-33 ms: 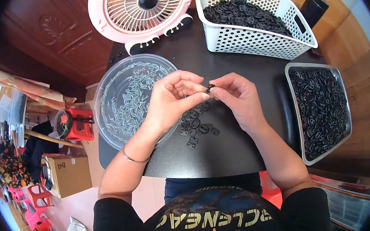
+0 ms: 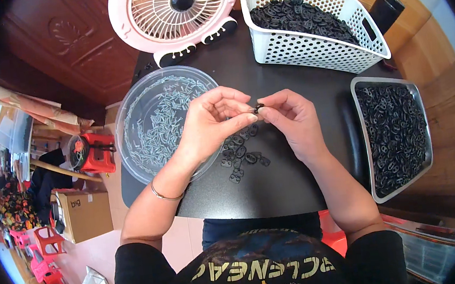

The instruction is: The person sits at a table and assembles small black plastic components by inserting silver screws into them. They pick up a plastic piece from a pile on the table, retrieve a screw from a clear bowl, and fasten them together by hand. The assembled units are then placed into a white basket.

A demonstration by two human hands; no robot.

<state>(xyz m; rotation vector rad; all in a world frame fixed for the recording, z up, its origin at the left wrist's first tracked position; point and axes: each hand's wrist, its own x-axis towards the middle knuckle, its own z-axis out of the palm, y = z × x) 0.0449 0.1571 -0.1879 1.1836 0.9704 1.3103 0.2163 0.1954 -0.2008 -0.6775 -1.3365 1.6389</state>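
Observation:
Above the middle of the dark table, my two hands meet at the fingertips. Between thumb and forefinger, my right hand (image 2: pixel 289 115) pinches a small black plastic piece (image 2: pixel 258 108). My left hand (image 2: pixel 211 119) is closed in a pinch against the piece's left side; whatever it grips is too small and covered to make out. Below the hands lies a loose cluster of flat black plastic pieces (image 2: pixel 237 155) with holes, partly hidden by my left hand. Beside my left hand stands a clear round tub (image 2: pixel 124 135) of short silvery metal pins or screws.
A white perforated basket (image 2: pixel 307 60) heaped with black pieces stands at the far right. Nearer, a metal-rimmed tray (image 2: pixel 375 182) holds many more. The pink fan (image 2: pixel 119 15) is at the back left, and a dark cylinder (image 2: pixel 386 10) stands behind the basket.

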